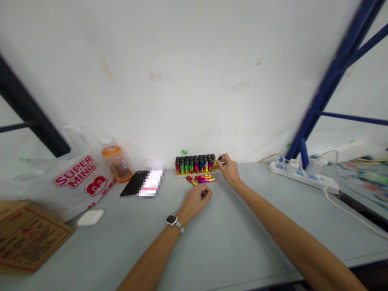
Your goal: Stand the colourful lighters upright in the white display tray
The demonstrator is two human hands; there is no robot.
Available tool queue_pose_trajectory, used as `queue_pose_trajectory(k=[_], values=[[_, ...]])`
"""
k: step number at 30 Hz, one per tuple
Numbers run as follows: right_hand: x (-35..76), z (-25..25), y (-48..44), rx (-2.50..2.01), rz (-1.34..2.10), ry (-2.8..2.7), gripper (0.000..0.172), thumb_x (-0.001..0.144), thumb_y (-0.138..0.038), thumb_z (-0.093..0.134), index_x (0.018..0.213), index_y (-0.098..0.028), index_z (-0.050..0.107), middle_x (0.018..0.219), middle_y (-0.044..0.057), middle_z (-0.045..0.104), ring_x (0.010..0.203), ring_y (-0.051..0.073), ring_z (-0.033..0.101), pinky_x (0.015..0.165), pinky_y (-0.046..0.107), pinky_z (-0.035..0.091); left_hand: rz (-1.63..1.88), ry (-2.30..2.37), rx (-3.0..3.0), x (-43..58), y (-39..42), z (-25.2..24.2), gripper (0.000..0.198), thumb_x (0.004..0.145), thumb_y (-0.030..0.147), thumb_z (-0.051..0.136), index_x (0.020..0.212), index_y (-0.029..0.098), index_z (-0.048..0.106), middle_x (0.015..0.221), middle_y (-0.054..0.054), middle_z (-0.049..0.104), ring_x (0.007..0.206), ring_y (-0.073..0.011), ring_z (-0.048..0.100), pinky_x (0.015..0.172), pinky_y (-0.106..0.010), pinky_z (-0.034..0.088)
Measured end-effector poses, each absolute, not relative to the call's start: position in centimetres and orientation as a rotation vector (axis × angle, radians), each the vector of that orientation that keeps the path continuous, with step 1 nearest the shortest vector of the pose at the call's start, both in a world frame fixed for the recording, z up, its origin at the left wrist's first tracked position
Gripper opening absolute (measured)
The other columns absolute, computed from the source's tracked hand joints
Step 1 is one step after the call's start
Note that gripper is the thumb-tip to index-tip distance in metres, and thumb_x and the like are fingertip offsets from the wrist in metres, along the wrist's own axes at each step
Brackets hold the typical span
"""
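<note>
Upright lighters [195, 165] with black tops and shiny coloured bodies stand in rows in a shallow tray [183, 175] against the wall. At the tray's right end, my right hand [230, 169] pinches a lighter [219, 159] by its black top. Several loose lighters [205, 177] lie on the table just in front of the tray. Nearer to me, my left hand [196, 199], with a watch on its wrist, is curled closed. A small dark patch shows inside its fingers; what it is I cannot make out.
Left of the tray lie a tablet-like device [133, 184], an orange drink bottle [118, 162], a white plastic bag [75, 173], a white case [90, 217] and a cardboard box [28, 238]. A power strip [306, 178] with plugs and cables lies at right, beside a blue metal post [325, 89].
</note>
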State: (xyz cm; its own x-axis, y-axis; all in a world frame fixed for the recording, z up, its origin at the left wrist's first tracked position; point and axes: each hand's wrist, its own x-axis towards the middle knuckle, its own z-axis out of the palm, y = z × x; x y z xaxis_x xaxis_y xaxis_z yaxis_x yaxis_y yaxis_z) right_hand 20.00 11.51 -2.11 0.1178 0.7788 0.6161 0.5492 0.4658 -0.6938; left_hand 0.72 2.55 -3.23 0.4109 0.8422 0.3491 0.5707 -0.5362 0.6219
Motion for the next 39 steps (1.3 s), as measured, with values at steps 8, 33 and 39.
queue_pose_trajectory(k=[8,33,39], values=[[19.2,-2.8,12.4,-1.266,0.188,-1.649,0.024,0.089,-0.039,0.056,0.104,-0.021,0.060,0.075,0.001,0.067,0.064,0.017,0.065,0.063,0.027,0.049,0.916,1.205,2.259,0.7,2.5,-3.2,0.020,0.088,0.026,0.049,0.076,0.017,0.062,0.078,-0.002,0.064,0.071,-0.0142,0.055,0.064,-0.024,0.039],[19.5,-2.1,9.0,-1.621,-0.154,-1.971,0.060,0.089,-0.028,0.050,0.147,-0.026,0.035,0.125,0.009,0.055,0.105,0.022,0.058,0.071,0.028,0.049,0.908,1.211,2.256,0.7,2.7,-3.6,0.018,0.087,0.027,0.050,0.076,0.017,0.061,0.073,-0.001,0.062,0.068,-0.0134,0.054,0.063,-0.024,0.038],[19.0,-1.7,7.0,-1.633,-0.143,-1.974,0.049,0.088,-0.028,0.048,0.136,-0.021,0.044,0.129,0.011,0.047,0.099,0.021,0.058,0.069,0.028,0.049,0.934,1.290,2.263,0.5,2.5,-2.9,0.018,0.087,0.026,0.050,0.074,0.018,0.061,0.075,-0.001,0.063,0.068,-0.0136,0.055,0.064,-0.024,0.039]])
